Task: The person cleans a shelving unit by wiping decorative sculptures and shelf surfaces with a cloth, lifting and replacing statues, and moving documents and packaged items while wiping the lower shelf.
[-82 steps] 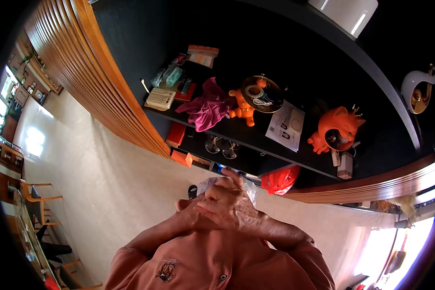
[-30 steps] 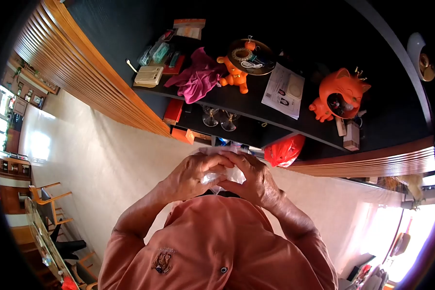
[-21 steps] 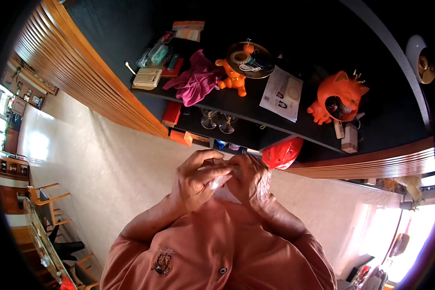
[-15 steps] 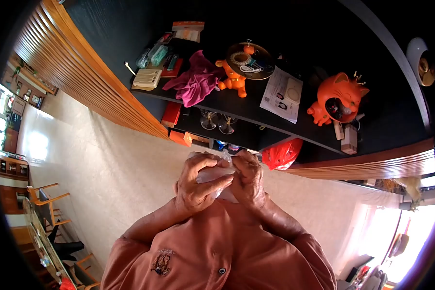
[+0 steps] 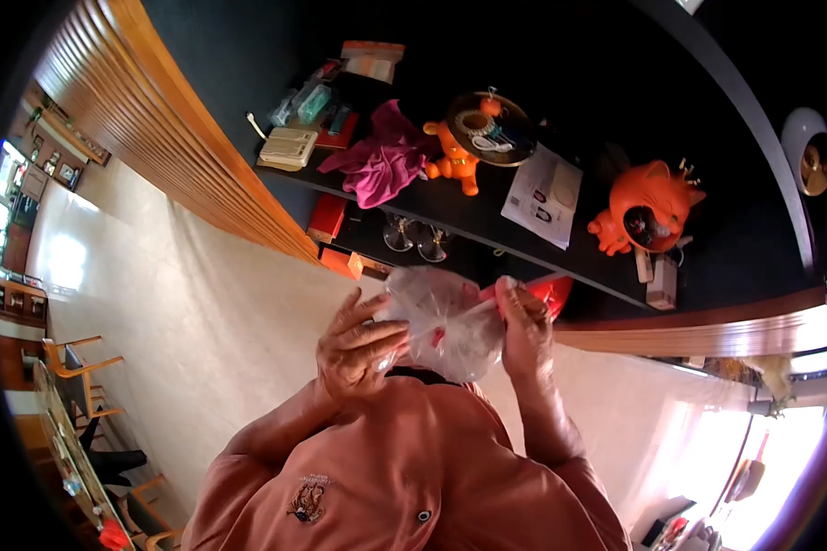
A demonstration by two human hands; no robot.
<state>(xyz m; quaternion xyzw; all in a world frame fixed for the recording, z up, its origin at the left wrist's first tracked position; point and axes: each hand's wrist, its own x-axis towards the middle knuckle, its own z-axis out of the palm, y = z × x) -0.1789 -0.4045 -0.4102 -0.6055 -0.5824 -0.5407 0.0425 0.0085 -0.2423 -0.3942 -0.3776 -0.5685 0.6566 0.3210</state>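
A clear plastic bag (image 5: 446,321), thin and crinkled, is spread out between my hands in front of my chest. My left hand (image 5: 356,349) is at the bag's left side, its lower fingers bent against the plastic and the upper ones held apart. Its thumb is mostly hidden. My right hand (image 5: 526,326) pinches the bag's upper right edge between thumb and fingers. Through the plastic a small red patch shows. Just behind my right hand is a red plastic bag (image 5: 551,292) at the lower shelf, partly covered.
A dark shelf ahead bears a magenta cloth (image 5: 386,156), an orange bear figure (image 5: 455,170) with a tray (image 5: 515,151), printed papers (image 5: 542,197) and an orange cat figure (image 5: 652,202). Stemmed glasses (image 5: 400,234) stand below. Slatted wooden panels (image 5: 184,129) flank it.
My hands have moved apart, the right one further right. The clear bag, bunched between them before, is now opened out wide. My view has shifted slightly.
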